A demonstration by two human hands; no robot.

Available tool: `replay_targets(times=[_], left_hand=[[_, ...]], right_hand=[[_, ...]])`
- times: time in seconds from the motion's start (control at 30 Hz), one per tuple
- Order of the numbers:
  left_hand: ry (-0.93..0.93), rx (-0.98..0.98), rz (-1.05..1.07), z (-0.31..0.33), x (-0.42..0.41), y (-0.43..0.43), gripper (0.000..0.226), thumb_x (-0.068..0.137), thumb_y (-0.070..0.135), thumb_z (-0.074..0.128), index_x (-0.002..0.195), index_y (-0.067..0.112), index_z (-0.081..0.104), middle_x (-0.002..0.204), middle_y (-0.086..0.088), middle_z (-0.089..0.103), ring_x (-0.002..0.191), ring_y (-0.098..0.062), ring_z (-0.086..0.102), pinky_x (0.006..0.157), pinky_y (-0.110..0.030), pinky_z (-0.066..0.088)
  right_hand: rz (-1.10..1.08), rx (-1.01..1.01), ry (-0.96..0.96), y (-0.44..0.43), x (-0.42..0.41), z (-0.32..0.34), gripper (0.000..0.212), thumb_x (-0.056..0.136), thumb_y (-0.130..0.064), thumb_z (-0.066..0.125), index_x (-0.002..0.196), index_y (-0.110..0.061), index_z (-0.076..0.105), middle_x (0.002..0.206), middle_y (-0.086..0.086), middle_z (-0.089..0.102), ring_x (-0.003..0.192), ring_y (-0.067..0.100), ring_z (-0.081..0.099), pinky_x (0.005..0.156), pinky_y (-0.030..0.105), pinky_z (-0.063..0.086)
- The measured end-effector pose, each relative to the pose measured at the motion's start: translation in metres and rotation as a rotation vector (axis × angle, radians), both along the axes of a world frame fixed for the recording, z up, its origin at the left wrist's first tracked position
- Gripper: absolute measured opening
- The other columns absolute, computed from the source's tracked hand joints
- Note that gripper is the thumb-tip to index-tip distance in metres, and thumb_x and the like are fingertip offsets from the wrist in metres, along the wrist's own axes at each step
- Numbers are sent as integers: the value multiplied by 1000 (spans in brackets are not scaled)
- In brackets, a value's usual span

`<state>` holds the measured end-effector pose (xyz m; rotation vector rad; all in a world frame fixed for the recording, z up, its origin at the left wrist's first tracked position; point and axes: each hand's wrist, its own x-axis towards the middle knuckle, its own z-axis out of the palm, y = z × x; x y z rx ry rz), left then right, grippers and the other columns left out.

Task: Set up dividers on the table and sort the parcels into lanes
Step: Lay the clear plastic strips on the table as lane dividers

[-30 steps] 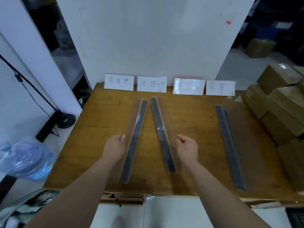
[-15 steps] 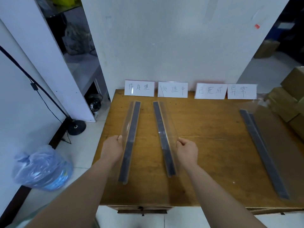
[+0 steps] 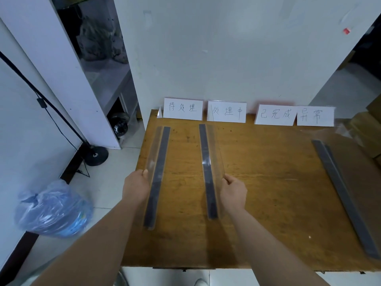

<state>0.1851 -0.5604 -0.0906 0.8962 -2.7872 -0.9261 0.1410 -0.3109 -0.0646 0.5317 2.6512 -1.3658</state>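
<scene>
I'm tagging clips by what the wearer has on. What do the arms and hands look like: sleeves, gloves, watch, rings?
Both forearms are bare down to the picture's bottom edge; no sleeve or cuff shows. The left hand and the right hand are ungloved. No watch, strap or bracelet at either wrist, and no ring on the fingers in view.

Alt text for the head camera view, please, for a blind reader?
The left hand holds the left divider and the right hand the middle divider, on a wooden table. A third divider lies to the right; four handwritten cards stand along the far edge.
</scene>
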Motion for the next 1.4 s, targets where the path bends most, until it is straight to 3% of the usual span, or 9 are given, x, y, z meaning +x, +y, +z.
replay_targets(times=[0.23,0.5,0.63,0.73,0.83,0.93,1.13,1.27,1.4], left_hand=[[-7,23,44,0,-14,-6,41,106,25,29,76,8,53,71,-4,52,65,-16,48,62,-29,33],[-16,53,37,1,-26,-14,40,106,24,29,79,7,54,73,-5,53,66,-17,49,59,-29,32],[-28,74,3,5,-35,-23,43,106,26,29,77,7,55,72,-6,54,68,-21,51,59,-31,33],[-40,69,-26,6,-40,-30,43,105,25,29,75,8,54,72,-6,53,69,-23,51,59,-32,34],[-51,78,-45,5,-42,-33,41,105,24,29,74,9,52,72,-6,53,68,-21,50,59,-32,34],[-53,105,-59,9,-37,-35,38,105,25,33,74,13,52,71,-2,53,63,-13,48,53,-27,31],[-29,165,-101,20,-25,-39,15,103,23,43,94,18,54,86,0,56,69,-10,48,63,-27,34],[-31,190,-120,20,-16,-43,11,103,24,44,97,21,52,86,4,56,67,-4,46,63,-25,35],[-24,208,-118,20,-11,-41,9,103,23,44,96,22,50,76,11,49,67,-2,46,59,-23,35]], right_hand=[[15,22,8,-3,-14,-2,32,99,-12,48,129,-13,60,118,2,66,65,-2,48,50,9,37],[11,40,40,-12,-12,-2,34,99,-14,48,132,-13,57,124,3,64,92,9,60,77,22,53],[18,34,35,-14,-10,1,25,100,-16,45,112,-16,67,98,3,68,77,14,63,60,25,53],[10,27,40,-17,-8,1,28,99,-16,42,90,-13,68,78,5,67,69,23,63,62,36,53],[-2,43,33,-24,-6,0,31,99,-16,42,81,-6,65,72,6,63,64,22,58,55,31,45],[-16,31,42,-30,-3,1,29,99,-16,43,83,-8,66,76,7,65,68,24,61,59,33,50],[-4,33,42,-36,0,3,31,100,-18,42,82,-9,65,71,4,61,61,17,53,51,25,40],[6,46,40,-36,3,8,29,101,-19,42,107,-9,68,89,4,67,67,11,53,52,18,39],[20,65,19,-37,4,10,36,100,-18,47,133,-9,55,123,5,64,91,12,57,76,18,44]])
